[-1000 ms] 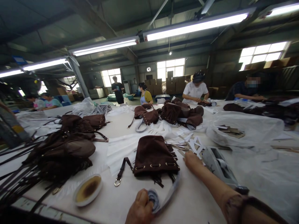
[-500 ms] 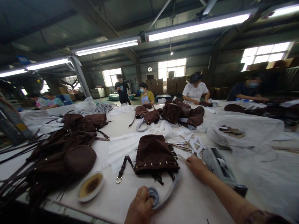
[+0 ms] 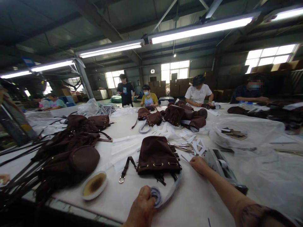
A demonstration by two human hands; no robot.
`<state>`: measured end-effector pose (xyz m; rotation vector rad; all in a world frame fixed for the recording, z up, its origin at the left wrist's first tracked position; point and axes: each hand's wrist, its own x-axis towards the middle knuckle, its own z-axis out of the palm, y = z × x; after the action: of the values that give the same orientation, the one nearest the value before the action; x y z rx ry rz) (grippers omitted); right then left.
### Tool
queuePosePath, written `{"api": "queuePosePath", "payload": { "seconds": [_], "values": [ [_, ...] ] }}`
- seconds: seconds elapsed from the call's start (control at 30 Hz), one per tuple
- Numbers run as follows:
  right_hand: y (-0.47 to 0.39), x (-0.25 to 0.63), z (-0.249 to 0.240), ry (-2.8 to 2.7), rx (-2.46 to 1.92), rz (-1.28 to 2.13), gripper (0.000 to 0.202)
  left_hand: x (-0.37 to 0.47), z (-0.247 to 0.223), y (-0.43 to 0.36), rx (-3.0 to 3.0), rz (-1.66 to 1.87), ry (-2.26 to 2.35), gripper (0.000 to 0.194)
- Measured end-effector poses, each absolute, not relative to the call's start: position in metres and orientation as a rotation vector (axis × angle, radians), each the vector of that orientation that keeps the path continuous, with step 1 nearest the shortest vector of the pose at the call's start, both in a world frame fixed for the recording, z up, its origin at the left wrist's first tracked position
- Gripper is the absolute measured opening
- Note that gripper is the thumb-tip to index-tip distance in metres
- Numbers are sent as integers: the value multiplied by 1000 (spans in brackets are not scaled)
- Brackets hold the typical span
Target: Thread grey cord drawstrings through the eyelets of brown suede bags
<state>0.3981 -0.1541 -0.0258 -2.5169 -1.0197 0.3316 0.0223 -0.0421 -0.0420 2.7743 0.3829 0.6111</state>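
A brown fringed bag (image 3: 156, 154) with gold eyelets lies on the white table at the centre, its short buckled strap (image 3: 125, 170) stretched to its left. My left hand (image 3: 143, 201) is closed around a rolled grey strap (image 3: 156, 196), whose free length (image 3: 174, 190) curves up to the bag's lower right corner. To the right of the bag, my right hand (image 3: 199, 164) pinches a thin flat strip (image 3: 185, 158) that points toward the fringe. A grey tape dispenser (image 3: 222, 167) stands just right of that hand.
Brown bags (image 3: 68, 157) with long straps heap at the left, beside a white dish (image 3: 94, 186). Paper strips (image 3: 194, 145) and clear plastic (image 3: 248, 129) lie at the right. More bags (image 3: 175, 115) sit farther back. Several people are across the table; a person's fingers (image 3: 4, 179) show at the left edge.
The view has shifted slightly. Both my hands keep nearly the same places and holds. A person's fingers have appeared at the left edge.
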Motion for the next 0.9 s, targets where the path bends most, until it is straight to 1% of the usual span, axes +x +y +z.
{"api": "queuePosePath", "payload": {
  "seconds": [0.13,0.23,0.33,0.47,0.57,0.67,0.8,0.9],
  "values": [
    [-154,396,-27,-1044,-2529,373,22,22,-43,-43,2749,617,357,24],
    [-153,389,-32,-1064,-2548,295,18,22,-43,-45,2720,625,372,27],
    [-150,384,-36,-1074,-2569,248,20,21,-36,-52,2707,613,408,27],
    [-146,389,-38,-1072,-2602,338,15,17,-22,-62,2715,580,412,23],
    [-145,396,-40,-1069,-2625,368,18,16,-15,-65,2723,553,411,16],
    [-145,400,-43,-1091,-2619,389,17,16,-14,-66,2719,548,422,13],
    [-147,401,-43,-1101,-2574,395,11,16,-20,-65,2752,560,421,16],
    [-147,401,-44,-1102,-2533,418,6,19,-42,-58,2810,601,437,19]
  ]
}}
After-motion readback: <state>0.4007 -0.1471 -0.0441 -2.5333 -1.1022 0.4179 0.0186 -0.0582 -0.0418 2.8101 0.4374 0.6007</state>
